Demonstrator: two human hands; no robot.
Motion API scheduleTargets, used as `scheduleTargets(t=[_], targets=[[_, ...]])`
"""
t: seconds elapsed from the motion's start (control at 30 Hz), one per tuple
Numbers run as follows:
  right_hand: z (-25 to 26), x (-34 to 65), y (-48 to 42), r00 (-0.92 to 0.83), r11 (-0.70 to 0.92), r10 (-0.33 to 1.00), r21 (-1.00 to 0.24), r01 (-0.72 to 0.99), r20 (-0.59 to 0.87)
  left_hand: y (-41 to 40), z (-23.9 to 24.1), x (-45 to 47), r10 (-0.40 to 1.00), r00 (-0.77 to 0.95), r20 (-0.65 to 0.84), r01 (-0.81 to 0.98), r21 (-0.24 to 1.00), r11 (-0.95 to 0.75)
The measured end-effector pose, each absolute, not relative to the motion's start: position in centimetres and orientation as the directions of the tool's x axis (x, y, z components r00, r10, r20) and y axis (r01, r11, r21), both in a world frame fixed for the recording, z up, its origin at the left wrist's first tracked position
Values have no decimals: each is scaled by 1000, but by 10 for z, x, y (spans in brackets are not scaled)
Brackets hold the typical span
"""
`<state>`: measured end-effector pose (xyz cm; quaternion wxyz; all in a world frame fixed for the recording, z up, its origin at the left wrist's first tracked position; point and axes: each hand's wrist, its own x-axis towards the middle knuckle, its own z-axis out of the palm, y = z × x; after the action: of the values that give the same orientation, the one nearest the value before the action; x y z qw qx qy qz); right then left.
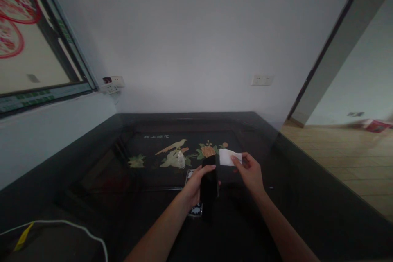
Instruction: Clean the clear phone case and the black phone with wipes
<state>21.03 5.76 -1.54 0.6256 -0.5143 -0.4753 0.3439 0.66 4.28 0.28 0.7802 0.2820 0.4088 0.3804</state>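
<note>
A black smartphone (208, 184) is gripped in my left hand (195, 186), its dark face turned up and the thumb lying across its upper part. To the right of the phone, my right hand (250, 172) pinches a small white sheet (226, 157), perhaps a tissue or wipe, between thumb and fingers. The sheet is close to the phone's top right corner, with a narrow gap. Under my left hand lies a phone case (195, 210) with a black and white pattern, partly hidden. A small clear bottle (181, 160) with a white cap stands upright beyond it.
The glossy black table (147, 213) has a bird and flower picture on its top and reaches the wall. A white cable (70, 223) with a yellow tag (23, 237) runs along the lower left. Sockets (262, 80) are on the wall, and a window (37, 49) is at left.
</note>
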Motion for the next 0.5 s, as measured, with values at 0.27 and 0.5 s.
scheduleTargets(t=[0.27,0.5], targets=[[-20,202,55,373,319,870,-945,69,321,37,7,0,735,651,-188,-520,595,613],[-13,190,41,38,374,912,-864,338,409,34,6,5,741,648,-173,-501,637,586]])
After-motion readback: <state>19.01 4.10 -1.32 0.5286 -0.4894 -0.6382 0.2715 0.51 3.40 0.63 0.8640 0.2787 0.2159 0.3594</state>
